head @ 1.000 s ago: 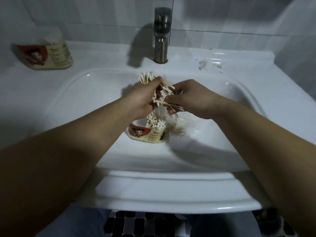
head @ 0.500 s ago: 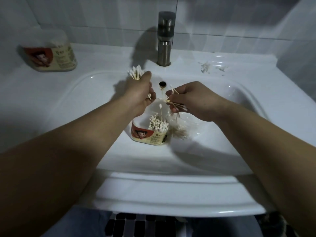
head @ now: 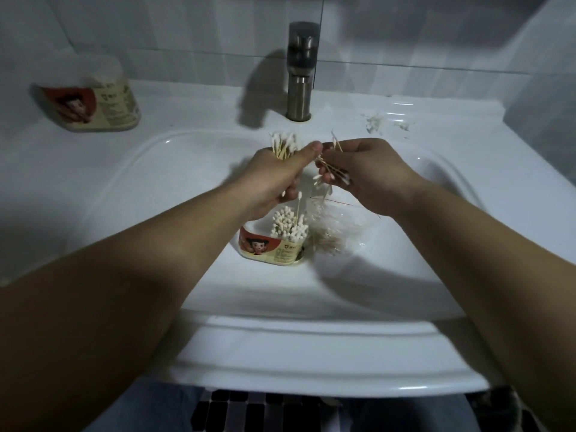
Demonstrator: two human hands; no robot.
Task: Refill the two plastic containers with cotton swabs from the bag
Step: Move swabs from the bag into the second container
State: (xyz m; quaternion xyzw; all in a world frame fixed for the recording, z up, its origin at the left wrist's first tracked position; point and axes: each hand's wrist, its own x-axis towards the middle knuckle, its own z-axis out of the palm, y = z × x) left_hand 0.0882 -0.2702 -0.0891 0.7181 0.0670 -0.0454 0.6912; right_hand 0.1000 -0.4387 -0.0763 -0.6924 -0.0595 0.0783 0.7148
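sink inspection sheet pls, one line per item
surface: white sink, job's things in its basin
job's things: open container in the basin, part full of upright swabs; bag beside it on its right; second container on the back-left ledge
clutter: white scraps on the ledge right of the tap
grippers: left hand grips an upright bundle; right hand pinches loose swabs
cables: nothing seen
surroundings: tiled wall; dark floor tiles
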